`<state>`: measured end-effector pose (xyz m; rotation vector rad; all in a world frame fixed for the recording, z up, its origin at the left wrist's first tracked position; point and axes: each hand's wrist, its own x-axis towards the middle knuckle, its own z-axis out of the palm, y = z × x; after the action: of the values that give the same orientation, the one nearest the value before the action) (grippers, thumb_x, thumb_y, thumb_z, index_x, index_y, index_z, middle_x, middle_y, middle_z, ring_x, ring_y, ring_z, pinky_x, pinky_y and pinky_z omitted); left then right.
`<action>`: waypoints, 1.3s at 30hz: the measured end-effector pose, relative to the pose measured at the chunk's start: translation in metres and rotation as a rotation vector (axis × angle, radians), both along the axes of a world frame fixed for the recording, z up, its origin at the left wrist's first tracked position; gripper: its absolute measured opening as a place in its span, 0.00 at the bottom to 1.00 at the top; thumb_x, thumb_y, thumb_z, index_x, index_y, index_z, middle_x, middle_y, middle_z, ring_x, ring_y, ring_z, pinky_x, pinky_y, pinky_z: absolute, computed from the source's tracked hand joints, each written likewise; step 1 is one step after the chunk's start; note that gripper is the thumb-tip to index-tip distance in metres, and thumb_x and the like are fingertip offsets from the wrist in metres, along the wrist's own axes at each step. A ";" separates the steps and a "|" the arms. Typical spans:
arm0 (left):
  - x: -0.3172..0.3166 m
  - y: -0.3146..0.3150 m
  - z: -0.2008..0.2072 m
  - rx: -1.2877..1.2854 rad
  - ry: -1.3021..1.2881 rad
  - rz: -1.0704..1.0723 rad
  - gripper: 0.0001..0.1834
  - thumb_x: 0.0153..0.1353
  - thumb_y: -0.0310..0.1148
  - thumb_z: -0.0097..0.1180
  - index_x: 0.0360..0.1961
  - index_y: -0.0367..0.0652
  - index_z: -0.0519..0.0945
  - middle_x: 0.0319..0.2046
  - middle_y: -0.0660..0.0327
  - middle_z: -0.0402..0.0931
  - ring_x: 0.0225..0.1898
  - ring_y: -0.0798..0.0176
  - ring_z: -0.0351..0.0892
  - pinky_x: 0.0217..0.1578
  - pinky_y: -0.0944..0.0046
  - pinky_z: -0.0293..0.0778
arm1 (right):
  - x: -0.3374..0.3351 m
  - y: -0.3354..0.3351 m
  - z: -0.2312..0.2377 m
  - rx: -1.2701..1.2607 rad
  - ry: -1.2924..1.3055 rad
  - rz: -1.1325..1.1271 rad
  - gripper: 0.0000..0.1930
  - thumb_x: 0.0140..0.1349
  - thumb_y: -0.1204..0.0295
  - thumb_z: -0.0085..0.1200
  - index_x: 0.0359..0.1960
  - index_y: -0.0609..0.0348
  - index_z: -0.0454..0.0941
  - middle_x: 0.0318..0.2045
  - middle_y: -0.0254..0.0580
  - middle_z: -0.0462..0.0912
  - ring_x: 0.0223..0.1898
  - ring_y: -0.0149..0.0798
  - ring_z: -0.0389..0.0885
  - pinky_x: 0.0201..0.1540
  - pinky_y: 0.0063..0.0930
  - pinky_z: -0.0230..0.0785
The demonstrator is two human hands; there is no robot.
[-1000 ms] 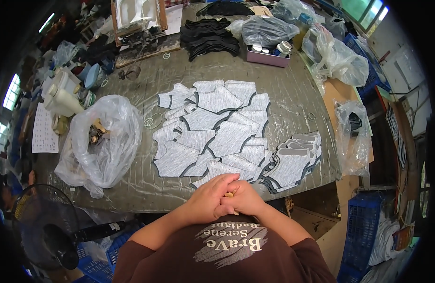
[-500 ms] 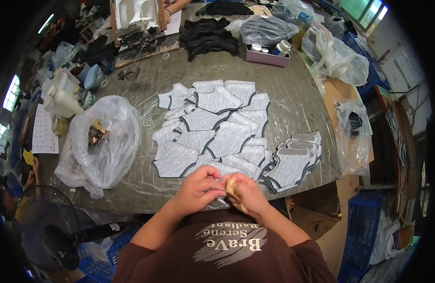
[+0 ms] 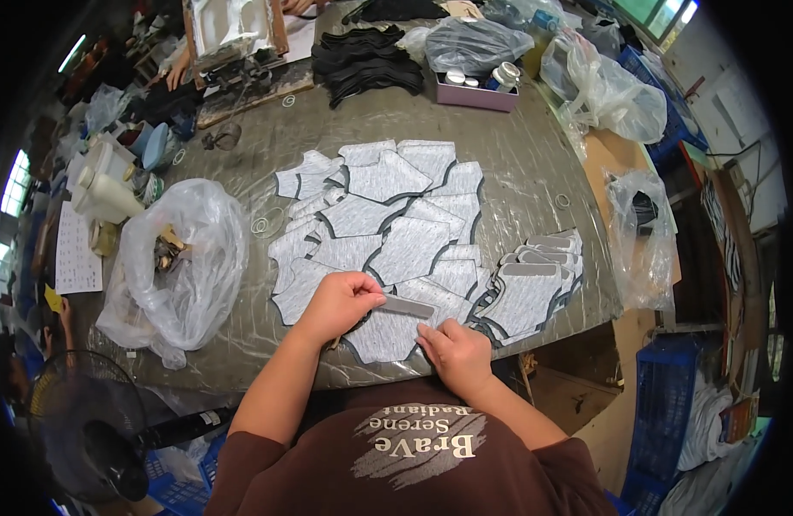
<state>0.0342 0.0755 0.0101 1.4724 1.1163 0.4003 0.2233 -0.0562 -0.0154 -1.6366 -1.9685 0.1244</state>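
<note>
My worktable (image 3: pixel 534 163) is covered in clear plastic sheeting – grey fabric pieces (image 3: pixel 388 232) with dark edges spread overlapping across its middle, a neat stack of them (image 3: pixel 534 284) at the right. Crumpled clear bag (image 3: pixel 186 258) on the left, black cut pieces (image 3: pixel 366 60) piled at the far edge, a purple tray (image 3: pixel 474 90) beside them – bottles (image 3: pixel 104 185) far left.

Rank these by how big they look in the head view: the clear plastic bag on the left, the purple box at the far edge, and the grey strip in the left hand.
1. clear plastic bag, plainly the largest.
2. purple box, though it lies farther off, so it looks smaller than it is.
3. grey strip, pinched by the left hand.
</note>
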 end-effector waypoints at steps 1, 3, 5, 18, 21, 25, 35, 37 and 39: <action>0.001 0.000 -0.002 -0.003 0.001 -0.006 0.03 0.52 0.24 0.61 0.28 0.36 0.81 0.20 0.70 0.74 0.22 0.79 0.68 0.22 0.77 0.63 | 0.000 0.001 -0.001 0.010 0.007 0.002 0.08 0.50 0.67 0.62 0.33 0.49 0.80 0.21 0.33 0.69 0.17 0.37 0.72 0.18 0.30 0.63; 0.002 0.001 -0.006 0.013 0.032 -0.001 0.02 0.52 0.24 0.61 0.27 0.37 0.81 0.20 0.70 0.74 0.21 0.79 0.67 0.22 0.76 0.63 | 0.001 0.002 -0.001 0.021 0.013 0.005 0.08 0.50 0.67 0.62 0.33 0.49 0.81 0.21 0.33 0.69 0.16 0.37 0.72 0.18 0.30 0.63; 0.002 0.002 -0.005 0.006 0.033 -0.001 0.03 0.51 0.26 0.61 0.27 0.36 0.81 0.19 0.69 0.74 0.21 0.78 0.67 0.22 0.75 0.63 | 0.000 0.002 -0.002 0.017 0.038 0.014 0.09 0.50 0.67 0.61 0.34 0.49 0.81 0.21 0.33 0.69 0.16 0.36 0.72 0.17 0.30 0.63; 0.005 0.000 -0.003 0.009 0.050 0.016 0.03 0.52 0.25 0.62 0.27 0.36 0.81 0.18 0.70 0.73 0.20 0.79 0.66 0.21 0.76 0.62 | 0.000 0.003 -0.002 0.076 0.020 0.033 0.08 0.49 0.69 0.61 0.31 0.54 0.80 0.40 0.36 0.80 0.19 0.34 0.76 0.20 0.28 0.67; 0.006 -0.002 -0.005 0.127 0.115 0.007 0.05 0.51 0.27 0.61 0.27 0.36 0.82 0.18 0.63 0.76 0.20 0.74 0.70 0.23 0.71 0.67 | 0.000 0.004 0.001 0.066 0.011 0.031 0.08 0.49 0.69 0.61 0.31 0.55 0.80 0.41 0.36 0.81 0.18 0.33 0.76 0.20 0.28 0.67; 0.009 -0.006 -0.004 0.282 0.169 -0.009 0.05 0.50 0.28 0.60 0.27 0.37 0.82 0.19 0.56 0.78 0.19 0.64 0.74 0.24 0.66 0.70 | 0.001 0.004 0.001 0.056 0.008 0.026 0.08 0.49 0.69 0.61 0.31 0.54 0.80 0.40 0.35 0.81 0.18 0.33 0.77 0.20 0.28 0.68; 0.023 -0.018 0.001 0.807 0.504 -0.126 0.04 0.49 0.30 0.59 0.24 0.40 0.80 0.23 0.53 0.73 0.28 0.48 0.75 0.31 0.53 0.72 | 0.000 0.005 0.001 0.066 0.021 0.029 0.07 0.50 0.69 0.61 0.31 0.54 0.79 0.40 0.34 0.80 0.19 0.33 0.77 0.21 0.28 0.69; 0.023 -0.018 0.003 0.847 0.529 -0.115 0.04 0.49 0.30 0.60 0.24 0.41 0.79 0.22 0.54 0.72 0.27 0.48 0.74 0.30 0.53 0.72 | 0.000 0.003 0.004 0.021 0.043 0.018 0.08 0.50 0.69 0.61 0.31 0.55 0.79 0.41 0.35 0.80 0.21 0.35 0.78 0.23 0.29 0.69; 0.020 -0.018 0.003 0.826 0.368 -0.036 0.04 0.50 0.27 0.59 0.23 0.39 0.78 0.22 0.55 0.73 0.25 0.51 0.74 0.29 0.56 0.71 | 0.001 0.004 0.006 -0.024 0.069 0.009 0.08 0.50 0.69 0.61 0.31 0.56 0.78 0.41 0.36 0.79 0.23 0.38 0.79 0.24 0.29 0.70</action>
<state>0.0540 0.0570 0.0128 2.3588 1.2772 0.6254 0.2240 -0.0522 -0.0097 -1.6169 -1.9299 0.2057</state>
